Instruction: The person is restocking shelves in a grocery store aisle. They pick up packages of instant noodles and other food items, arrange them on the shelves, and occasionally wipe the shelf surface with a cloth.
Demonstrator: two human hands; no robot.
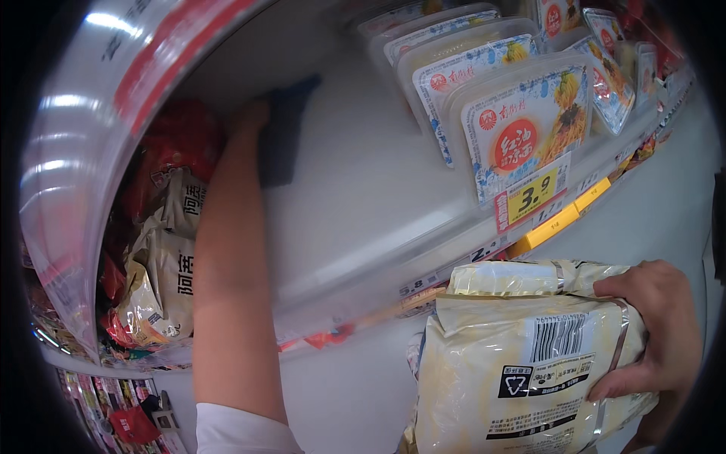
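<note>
My left arm reaches deep over the white shelf [340, 198]. At its far end my left hand [248, 115], blurred and partly in shadow, holds a dark blue cloth [282, 139] against the shelf surface. My right hand [661, 335] grips cream-coloured plastic food packs in front of the shelf edge. The nearer pack [471, 352] shows a barcode and printed text. Behind it lies another cream pack [505, 279], with the thumb and fingers spread across the right ends of both.
Clear-lidded noodle trays [524, 130] stand in rows at the shelf's right. Beige bags [164, 278] and red packs [187, 136] sit left of my arm, beside a curved clear plastic panel [62, 198]. Price tags [530, 196] line the front edge. A red item [133, 425] is at lower left.
</note>
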